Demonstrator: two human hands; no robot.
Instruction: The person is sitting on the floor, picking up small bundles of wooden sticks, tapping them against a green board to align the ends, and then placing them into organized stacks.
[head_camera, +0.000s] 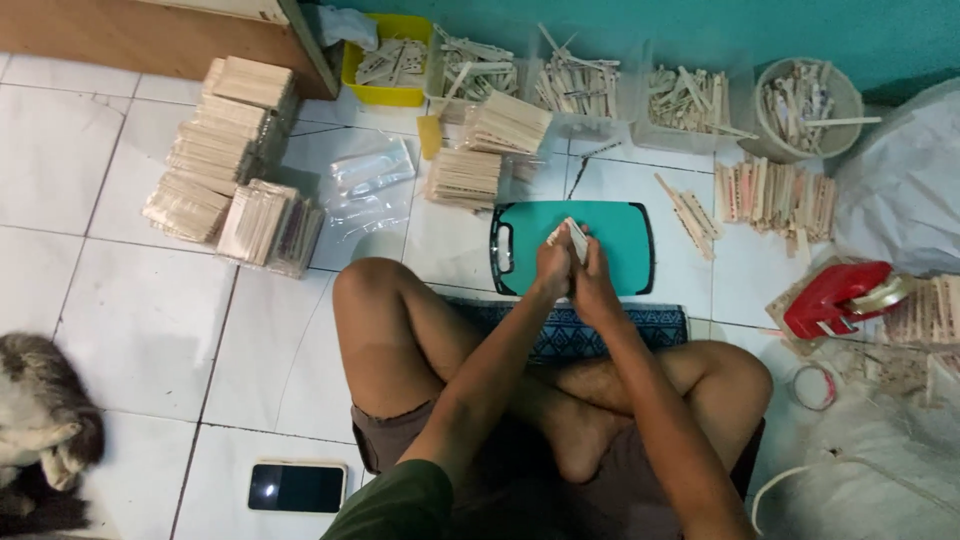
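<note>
Over the green cutting board on the floor, the left hand and the right hand press together, and their fingers grip a small bundle of wooden sticks between them. Stacks of sticks lie just behind the board, and a cat sits far to the left

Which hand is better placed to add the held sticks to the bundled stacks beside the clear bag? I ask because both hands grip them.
Probably the left hand: it holds the wooden sticks on the side nearer the bundled stacks, while the right hand would have to cross over.
</note>
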